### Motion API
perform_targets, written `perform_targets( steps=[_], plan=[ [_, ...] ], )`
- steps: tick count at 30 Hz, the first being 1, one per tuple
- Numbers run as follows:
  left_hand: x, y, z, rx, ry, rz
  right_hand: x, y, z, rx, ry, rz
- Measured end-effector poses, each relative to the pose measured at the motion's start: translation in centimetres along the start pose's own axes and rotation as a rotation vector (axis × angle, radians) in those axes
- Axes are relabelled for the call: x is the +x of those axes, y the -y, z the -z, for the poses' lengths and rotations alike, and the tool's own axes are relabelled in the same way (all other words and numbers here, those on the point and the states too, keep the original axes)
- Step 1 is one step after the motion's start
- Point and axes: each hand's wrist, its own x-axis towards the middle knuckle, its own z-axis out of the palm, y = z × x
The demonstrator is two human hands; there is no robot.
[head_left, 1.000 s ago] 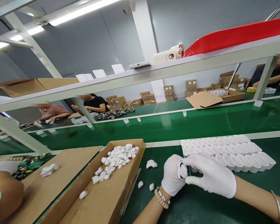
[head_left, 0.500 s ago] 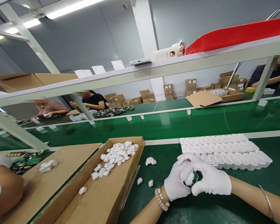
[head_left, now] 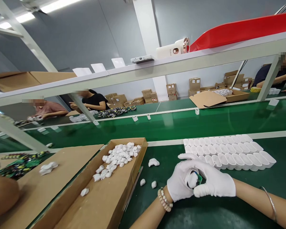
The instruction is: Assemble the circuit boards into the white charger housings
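Both hands wear white gloves and meet low on the right of the head view. My left hand (head_left: pixel 181 182) and my right hand (head_left: pixel 215 182) close around a small green circuit board (head_left: pixel 199 179), whose edge shows between them. A white rounded form beside the board could be a gloved thumb tip or a white lump; I cannot tell which. Just beyond the hands stand rows of white oval open-topped cups (head_left: pixel 243 160). To the left on the green bench lie a curved white lump (head_left: pixel 153 162) and two small white lumps (head_left: pixel 153 184).
A shallow cardboard tray (head_left: pixel 105 203) with many white lumps stands at left, beside a cardboard sheet (head_left: pixel 69 159). Behind the bench runs a green conveyor belt (head_left: pixel 166 125) carrying small white pieces. A white-edged shelf (head_left: pixel 124 73) crosses above. Another person's arm (head_left: pixel 3 197) enters at far left.
My left fingers have shifted, one now stretched out further, and more of the white form by the board shows. Small white pieces on the belt have moved right. The neighbour's arm has drawn slightly left.
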Motion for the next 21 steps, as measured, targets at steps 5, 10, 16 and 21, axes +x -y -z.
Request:
perform_targets(
  steps=[5, 10, 16, 21],
  plan=[
    [0.1, 0.4, -0.2, -0.104, 0.007, 0.0, 0.2, 0.2, 0.2, -0.024, 0.032, -0.048],
    [-0.1, 1.2, -0.6, -0.122, 0.03, 0.056, 0.4, -0.1, 0.4, 0.001, 0.033, -0.067],
    [0.0, 0.2, 0.0, -0.151, 0.026, 0.047, 0.5, -0.3, 0.2, 0.072, 0.011, 0.027],
    [0.7, -1.5, 0.4, -0.148, -0.028, 0.0, 0.4, 0.8, 0.3, 0.149, 0.001, 0.063]
  ],
)
